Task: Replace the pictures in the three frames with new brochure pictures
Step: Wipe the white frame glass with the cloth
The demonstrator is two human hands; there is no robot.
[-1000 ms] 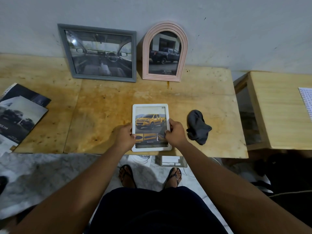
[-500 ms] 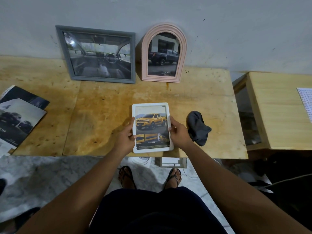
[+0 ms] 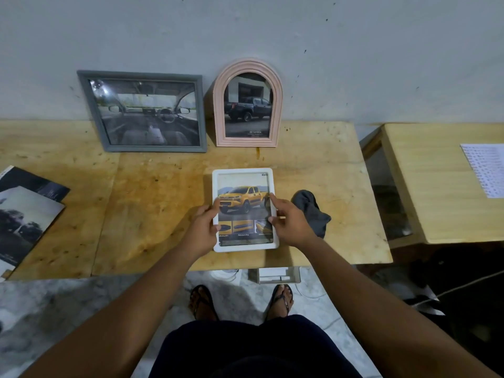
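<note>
Grip | left hand pinches white frame | right hand pinches it

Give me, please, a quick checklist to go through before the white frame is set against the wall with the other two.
1. Grip: left hand and right hand hold the white frame by its side edges: ok.
2. New picture: the yellow truck picture fills the window, right way up: ok.
3. Back panel fastened: cannot tell, the back is hidden.
4. Landing spot: the table is bare at the wall, right of the pink frame: ok.
5. Neighbours: pink frame and grey frame lean against the wall: ok.
6. Grey cloth lies right of the white frame, off the path to the wall: ok.
</note>
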